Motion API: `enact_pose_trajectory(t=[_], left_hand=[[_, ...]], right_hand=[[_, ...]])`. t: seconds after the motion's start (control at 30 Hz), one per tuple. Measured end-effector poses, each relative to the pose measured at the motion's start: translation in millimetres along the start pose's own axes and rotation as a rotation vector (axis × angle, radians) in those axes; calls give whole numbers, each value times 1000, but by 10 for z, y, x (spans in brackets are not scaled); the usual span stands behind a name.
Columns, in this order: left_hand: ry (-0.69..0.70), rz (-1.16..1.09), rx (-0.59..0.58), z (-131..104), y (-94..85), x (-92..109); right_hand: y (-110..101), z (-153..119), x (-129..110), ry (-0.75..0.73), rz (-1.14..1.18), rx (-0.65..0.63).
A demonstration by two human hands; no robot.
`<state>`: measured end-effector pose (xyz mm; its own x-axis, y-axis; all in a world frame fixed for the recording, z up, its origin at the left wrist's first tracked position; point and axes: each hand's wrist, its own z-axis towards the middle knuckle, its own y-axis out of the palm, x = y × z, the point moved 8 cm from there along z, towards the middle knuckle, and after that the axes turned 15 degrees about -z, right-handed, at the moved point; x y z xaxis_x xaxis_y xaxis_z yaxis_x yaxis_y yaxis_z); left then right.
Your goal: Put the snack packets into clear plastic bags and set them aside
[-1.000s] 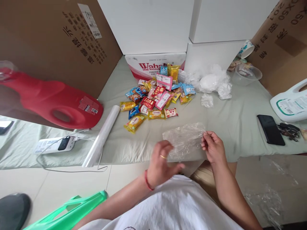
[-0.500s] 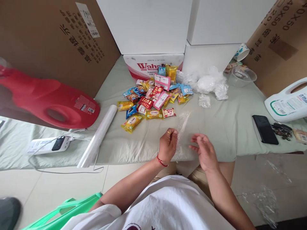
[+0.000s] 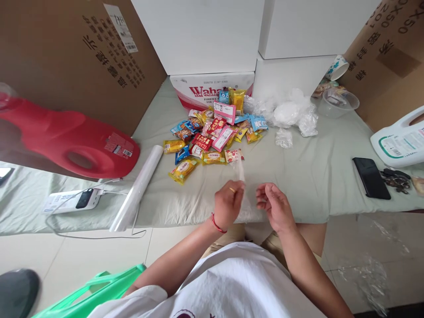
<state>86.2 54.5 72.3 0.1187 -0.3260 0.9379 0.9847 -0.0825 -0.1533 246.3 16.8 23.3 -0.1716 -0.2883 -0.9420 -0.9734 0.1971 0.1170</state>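
My left hand (image 3: pixel 228 203), with a ring and a red string bracelet, pinches a thin clear plastic bag (image 3: pixel 241 172) near the table's front edge. The bag stands up narrow above the fingers, and its lower part is hard to make out. To its right, my right hand (image 3: pixel 274 205) is held with curled fingers apart from the thumb, and nothing shows in it. Beyond both hands lies a pile of small wrapped snacks (image 3: pixel 215 128) in yellow, red, pink and blue; a red-and-white packet (image 3: pixel 233 155) is nearest the bag.
A plastic roll (image 3: pixel 137 187), a power bank (image 3: pixel 73 200) with cable and a red jug (image 3: pixel 76 145) are at the left. Crumpled clear plastic (image 3: pixel 288 115) sits at the back. At the right are a phone (image 3: pixel 371 178), keys (image 3: pixel 395 180) and a white bottle (image 3: pixel 402 139).
My left hand has moved slightly left, and the bag in it is now narrower and more upright. My right hand has shifted a little left. The view has moved slightly.
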Motion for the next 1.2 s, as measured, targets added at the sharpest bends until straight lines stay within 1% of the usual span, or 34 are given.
enact_pose_trajectory(t=[0.07,0.1,0.13,0.17,0.2,0.23,0.27,0.33,0.37,0.4,0.43,0.5,0.53,0.6,0.67,0.73,0.8,0.87,0.97,1.0,1.03,1.07,1.1,1.13,1.17,1.2], left_hand=[[201,114,-199,-99,215,206],[268,121,-272,-158,300,279],[307,97,-314,-205,350,331],[319,50,-328,-235,368,359],[304,-9,-317,-247,359,360],[266,-62,-278,-241,325,332],[206,-96,-202,-220,263,272],[38,-106,5,-174,104,82],[-57,-105,88,-158,43,-28],[-155,-122,133,-143,15,-137],[-254,-169,137,-125,21,-243],[-443,-345,99,-89,73,-421],[-526,-456,105,-75,77,-490],[-664,-675,172,-50,29,-595],[-754,-833,247,-22,-60,-665],[-817,-918,288,5,-157,-716],[-858,-945,285,38,-245,-758],[-874,-928,214,87,-307,-792],[-866,-803,11,160,-366,-853],[-857,-714,-26,170,-414,-889],[-826,-592,-22,183,-498,-923],[-755,-442,26,206,-621,-929],[-634,-279,92,236,-757,-880],[-470,-126,137,263,-859,-763],[-283,-2,128,276,-886,-600],[-102,87,48,265,-823,-430]], right_hand=[[141,-54,-43,-24,-25,-93],[179,-64,-55,-38,-34,-99],[190,-62,-54,-44,-33,-78],[180,-53,-39,-40,-18,-42],[163,-40,-13,-27,11,-6],[147,-29,17,-11,40,24],[136,-21,44,3,60,44],[138,-20,66,6,56,55],[154,-25,63,-1,38,44],[173,-32,56,-9,16,28],[185,-37,47,-16,-6,15],[157,-33,37,-14,-35,27],[105,-23,37,-4,-42,58],[-61,6,41,25,-44,148],[-265,31,31,47,-40,238],[-458,43,4,60,-47,297],[-597,50,-25,78,-78,301],[-674,69,-42,104,-137,251],[-746,141,-49,107,-242,184],[-767,179,-50,92,-278,178],[-784,221,-48,72,-316,179],[-796,265,-42,52,-351,183],[-798,306,-31,37,-382,186],[-791,343,-15,28,-405,184],[-776,374,3,24,-419,180],[-758,397,19,22,-427,174]])
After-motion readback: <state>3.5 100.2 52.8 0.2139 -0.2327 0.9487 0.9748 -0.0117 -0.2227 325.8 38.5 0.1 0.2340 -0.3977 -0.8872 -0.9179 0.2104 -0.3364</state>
